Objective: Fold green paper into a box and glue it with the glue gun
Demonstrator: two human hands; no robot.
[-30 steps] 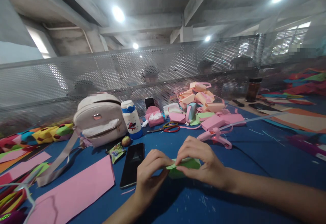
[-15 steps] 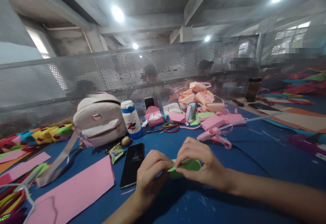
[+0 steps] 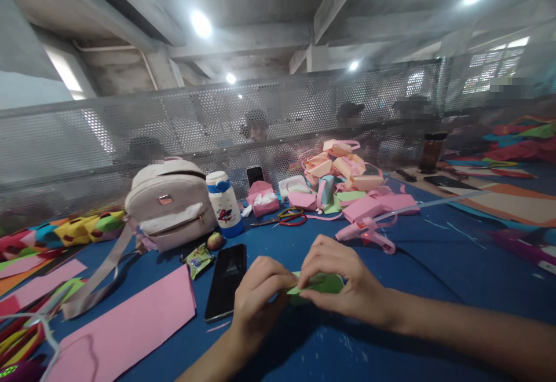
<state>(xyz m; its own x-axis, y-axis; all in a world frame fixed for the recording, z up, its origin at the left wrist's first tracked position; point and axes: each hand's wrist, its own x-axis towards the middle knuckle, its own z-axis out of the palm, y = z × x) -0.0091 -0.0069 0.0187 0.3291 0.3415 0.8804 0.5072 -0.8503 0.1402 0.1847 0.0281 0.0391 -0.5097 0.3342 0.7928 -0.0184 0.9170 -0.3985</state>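
Observation:
Between my hands is a folded piece of green paper point(image 3: 330, 283), held just above the blue table. My left hand point(image 3: 260, 295) pinches its left edge with closed fingers. From the other side my right hand point(image 3: 336, 275) grips it, thumb below and fingers curled over the top. The fingers cover much of the paper, so its full shape is hidden. A black phone point(image 3: 226, 281) lies just left of my left hand. Beyond my right hand rests a pink glue gun point(image 3: 366, 234) with a small red light and a clear glue stick in its back.
Sheets of pink paper point(image 3: 130, 324) lie at the left, near a pale backpack point(image 3: 169, 205) and a white-and-blue bottle point(image 3: 225, 205). Scissors point(image 3: 292, 217), a tissue pack point(image 3: 263, 199) and a heap of folded paper pieces point(image 3: 343, 168) stand before a perforated metal screen point(image 3: 282, 104).
Almost nothing differs. Both hands keep their pinch on the green paper, with only a very slight shift of the fingers.

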